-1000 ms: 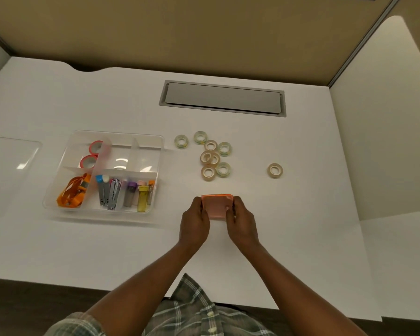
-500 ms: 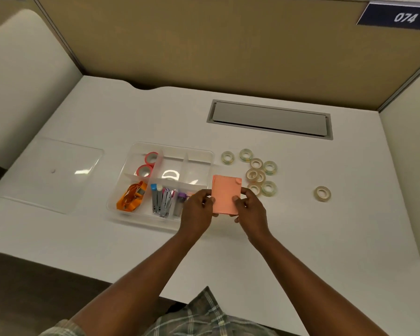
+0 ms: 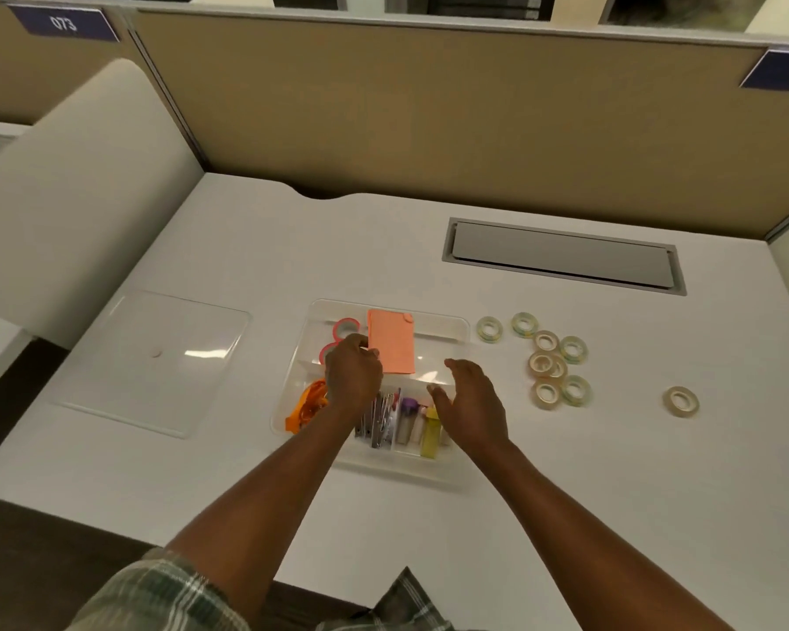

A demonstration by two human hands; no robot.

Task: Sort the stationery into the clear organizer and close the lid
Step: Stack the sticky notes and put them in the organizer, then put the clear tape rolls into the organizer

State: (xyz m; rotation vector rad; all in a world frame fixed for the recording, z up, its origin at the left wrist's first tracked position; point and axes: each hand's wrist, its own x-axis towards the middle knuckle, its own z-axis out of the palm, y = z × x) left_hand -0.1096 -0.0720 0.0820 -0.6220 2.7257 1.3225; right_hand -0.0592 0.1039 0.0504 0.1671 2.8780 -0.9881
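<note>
Head view: orange pad (image 3: 391, 341) lies lengthwise, pointing away, in organizer (image 3: 447, 325).

A white desk (image 3: 565, 471) with a grey cable hatch (image 3: 563, 255) sits inside tan cubicle partitions (image 3: 429, 120).

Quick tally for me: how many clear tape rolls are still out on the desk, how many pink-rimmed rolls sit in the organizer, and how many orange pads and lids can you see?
Clear tape rolls on the desk, right of the clear organizer: 9
Pink-rimmed rolls in the organizer: 2
Orange pad, at the left hand: 1
Lid, lying left of the organizer: 1
Total: 13
</note>
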